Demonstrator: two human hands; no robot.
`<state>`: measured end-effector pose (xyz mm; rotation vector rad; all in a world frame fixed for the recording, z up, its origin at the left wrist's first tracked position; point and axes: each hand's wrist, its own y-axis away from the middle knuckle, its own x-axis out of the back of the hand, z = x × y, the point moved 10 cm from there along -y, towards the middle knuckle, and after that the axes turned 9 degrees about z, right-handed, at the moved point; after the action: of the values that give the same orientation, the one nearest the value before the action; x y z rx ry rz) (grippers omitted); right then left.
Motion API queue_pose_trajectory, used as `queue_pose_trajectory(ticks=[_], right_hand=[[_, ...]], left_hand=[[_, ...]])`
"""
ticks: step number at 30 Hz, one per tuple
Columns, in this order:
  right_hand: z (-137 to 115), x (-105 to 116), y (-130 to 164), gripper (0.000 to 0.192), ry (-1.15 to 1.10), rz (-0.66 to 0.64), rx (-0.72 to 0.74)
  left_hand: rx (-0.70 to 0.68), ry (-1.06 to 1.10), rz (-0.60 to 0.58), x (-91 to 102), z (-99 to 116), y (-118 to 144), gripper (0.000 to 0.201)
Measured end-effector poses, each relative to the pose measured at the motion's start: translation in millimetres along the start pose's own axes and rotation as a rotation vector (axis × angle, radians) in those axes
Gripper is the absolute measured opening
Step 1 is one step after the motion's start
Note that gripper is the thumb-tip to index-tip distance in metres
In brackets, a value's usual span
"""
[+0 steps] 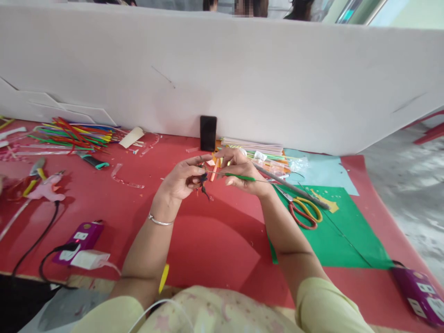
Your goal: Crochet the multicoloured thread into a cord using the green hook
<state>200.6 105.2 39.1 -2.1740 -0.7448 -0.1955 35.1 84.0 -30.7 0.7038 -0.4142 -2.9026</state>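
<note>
Above the middle of the red table, my left hand [182, 178] pinches a small dark piece [204, 181] with thin ends dangling; its exact kind is too small to tell. Close by on the right, my right hand [239, 169] has its fingers closed around a thin wire with a green section [239, 176]. The wire's left end reaches the dark piece at my left fingertips. Just beyond the hands lie an orange stick [215, 170] and small scraps, partly covered by my right hand.
A black phone [208, 133] leans against the white board [222, 78]. Scissors [305, 212] and a grey rod [298, 188] lie on the right by a green sheet [347, 249]. Colourful pipe cleaners [74, 134], a pink glue gun [48, 187] and a purple power strip [83, 236] are left.
</note>
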Motion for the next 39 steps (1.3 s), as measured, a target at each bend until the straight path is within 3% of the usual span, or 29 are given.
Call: queue_pose_trajectory(ticks=[5,8,10,13,16,19,24,28,34,37,39], right_hand=[[-2,0,-3,0.062,-0.141,0.005,-0.049],[14,-8,-2,0.070,-0.253,0.051,-0.169],[33,-18,2,0.073,-0.368,0.114,-0.296],[56,-36,7,0.077,-0.529,0.215,-0.442],[60,-50,10,0.078,-0.544,0.250,-0.520],[51,-48,11,0.078,-0.495,0.309,-0.527],[29,-36,14,0.076,-0.383,0.339,-0.431],[31,-29,24,0.080,-0.341,0.403,-0.468],[42,-22,43,0.085,-0.409,0.489,-0.583],[37,-18,48,0.079,-0.347,0.471,-0.572],[32,-13,51,0.075,-0.281,0.527,-0.552]], left_hand=[[0.006,-0.029,-0.070,-5.2,0,0,0.049],[-0.048,-0.037,-0.070,-9.9,3,2,0.045],[-0.194,-0.034,0.003,-7.9,13,2,0.042],[-0.525,-0.100,0.226,4.8,31,12,0.043],[-0.676,-0.221,0.372,9.2,34,21,0.043],[-0.638,-0.147,0.361,8.1,29,19,0.041],[-0.452,0.009,0.198,-3.7,24,11,0.039],[-0.387,0.006,0.137,-10.3,21,9,0.043],[-0.455,-0.135,0.125,-16.0,17,8,0.043],[-0.578,-0.270,0.171,-14.5,19,13,0.041],[-0.674,-0.382,0.211,-15.9,21,19,0.044]])
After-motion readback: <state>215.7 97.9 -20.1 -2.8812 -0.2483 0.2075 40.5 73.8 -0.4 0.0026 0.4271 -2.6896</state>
